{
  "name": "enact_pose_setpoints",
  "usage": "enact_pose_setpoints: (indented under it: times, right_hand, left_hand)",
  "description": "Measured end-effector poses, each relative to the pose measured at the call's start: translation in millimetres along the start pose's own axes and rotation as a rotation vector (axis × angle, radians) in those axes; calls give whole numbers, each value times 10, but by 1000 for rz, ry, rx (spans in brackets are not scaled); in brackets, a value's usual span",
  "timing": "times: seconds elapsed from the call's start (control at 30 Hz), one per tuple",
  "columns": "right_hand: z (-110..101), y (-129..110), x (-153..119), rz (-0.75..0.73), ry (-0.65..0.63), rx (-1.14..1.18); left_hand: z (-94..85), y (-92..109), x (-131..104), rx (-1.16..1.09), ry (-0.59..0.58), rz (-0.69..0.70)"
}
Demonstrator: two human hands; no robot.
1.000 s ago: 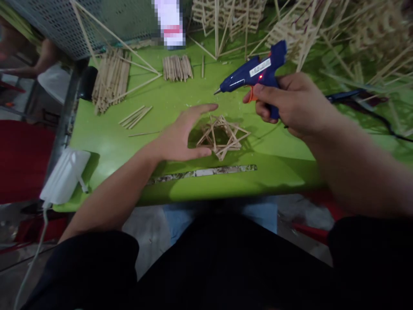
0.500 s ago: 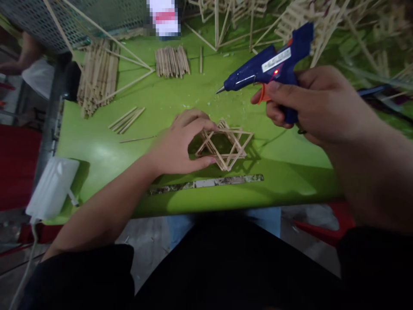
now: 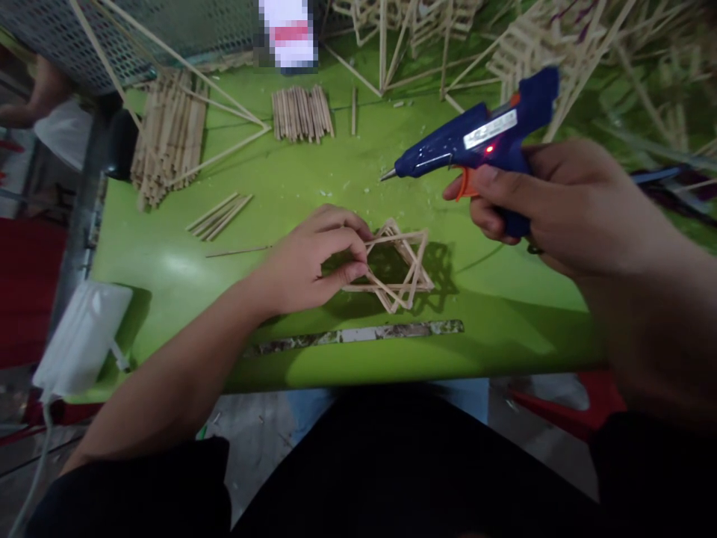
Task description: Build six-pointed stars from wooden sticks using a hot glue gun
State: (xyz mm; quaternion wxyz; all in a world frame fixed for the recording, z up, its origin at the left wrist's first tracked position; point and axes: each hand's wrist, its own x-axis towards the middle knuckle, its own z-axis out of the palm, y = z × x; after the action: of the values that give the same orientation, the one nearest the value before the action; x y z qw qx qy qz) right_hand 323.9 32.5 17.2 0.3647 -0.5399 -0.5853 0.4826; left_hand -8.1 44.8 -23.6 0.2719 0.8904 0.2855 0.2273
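Note:
A small star-shaped frame of thin sticks (image 3: 415, 273) stands on the green table (image 3: 184, 299). My left hand (image 3: 317, 261) pinches its left side between thumb and fingers. My right hand (image 3: 538, 194) is wrapped round a blue glue gun (image 3: 442, 142) with an orange trigger and a lit red light. The gun's metal tip points left, above the table and up from the star frame, not touching it. Several short loose sticks (image 3: 221, 215) lie left of my left hand, beside one thin stick (image 3: 238, 251).
A patterned strip (image 3: 358, 333) lies near the table's front edge. Stick bundles (image 3: 171, 134) (image 3: 302, 113) are at the back left, larger stick frames (image 3: 526, 52) at the back right. A white power strip (image 3: 84, 336) sits at the left edge. Another person's arm (image 3: 42, 97) shows far left.
My left thumb and fingers have closed together on the star frame, whose upper part has turned. The whole view has shifted, with the glue gun a little lower and further right in it.

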Motion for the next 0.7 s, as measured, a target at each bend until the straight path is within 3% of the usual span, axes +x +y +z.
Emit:
enact_pose_setpoints:
  times: [0.23,0.53,0.7]
  right_hand:
    - [-33,64,20,11,-18,-42]
    - [-57,-175,-52,51,12,-20]
    - [-100,-90,-56,14,-2,-44]
  left_hand:
    - [4,-94,32,-33,37,51]
    - [1,-231,42,-56,47,105]
    - [30,-279,47,-87,64,173]
